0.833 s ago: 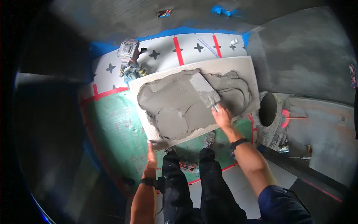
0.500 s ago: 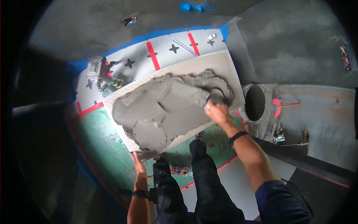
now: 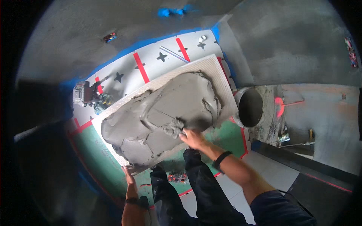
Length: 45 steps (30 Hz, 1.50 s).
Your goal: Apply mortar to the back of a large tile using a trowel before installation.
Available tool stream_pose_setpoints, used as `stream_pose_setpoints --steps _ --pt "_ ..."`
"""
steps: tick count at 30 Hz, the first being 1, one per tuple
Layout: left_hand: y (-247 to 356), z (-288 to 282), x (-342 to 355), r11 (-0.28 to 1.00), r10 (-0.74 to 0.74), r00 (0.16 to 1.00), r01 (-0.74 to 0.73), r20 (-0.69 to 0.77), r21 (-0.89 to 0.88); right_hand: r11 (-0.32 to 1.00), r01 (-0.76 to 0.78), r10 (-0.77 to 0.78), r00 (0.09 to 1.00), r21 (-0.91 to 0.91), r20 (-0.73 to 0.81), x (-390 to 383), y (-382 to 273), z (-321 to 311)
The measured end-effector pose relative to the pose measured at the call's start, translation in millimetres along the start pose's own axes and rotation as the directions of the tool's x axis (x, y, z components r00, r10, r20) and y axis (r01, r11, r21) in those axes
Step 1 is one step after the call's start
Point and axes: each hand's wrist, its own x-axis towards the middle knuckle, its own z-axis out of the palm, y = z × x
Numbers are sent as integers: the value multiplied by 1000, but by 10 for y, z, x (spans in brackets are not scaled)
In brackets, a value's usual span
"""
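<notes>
We see a small grey machine (image 3: pixel 82 94) far on the left, sitting on the white floor tiles (image 3: pixel 158 60) with red strips and black crosses. Near it lies a big white tile (image 3: pixel 211 69), turned over and tilted toward us, with its low corner by our legs. Thick grey mortar (image 3: pixel 151 120) covers most of it. Our left hand (image 3: pixel 130 179) is at the low corner of the big tile, touching its edge; we cannot tell how its fingers sit. Our right hand (image 3: pixel 193 138) is by the tile's near edge, and its fingers are wrapped around the handle of a trowel (image 3: pixel 174 127). The trowel's blade lies in the mortar and is smeared with it. Just to the right of the tile stands a round bucket (image 3: pixel 249 107), dark inside.
</notes>
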Motion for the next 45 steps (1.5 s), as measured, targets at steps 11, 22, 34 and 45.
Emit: stream_pose_setpoints --steps 11,22,34,45 --pt "115 262 -6 999 24 997 -21 -72 45 885 -409 465 794 221 -391 291 1247 -1613" --pt "-314 -182 485 995 -68 992 59 104 86 944 -257 252 966 -208 -51 -402 1014 -993" --pt "-131 -473 289 998 -39 993 45 113 -51 169 -440 592 761 882 266 -958 606 -522" --pt "223 -27 -138 986 34 989 -10 144 -168 448 -423 328 897 788 295 -1324 -897 1233"
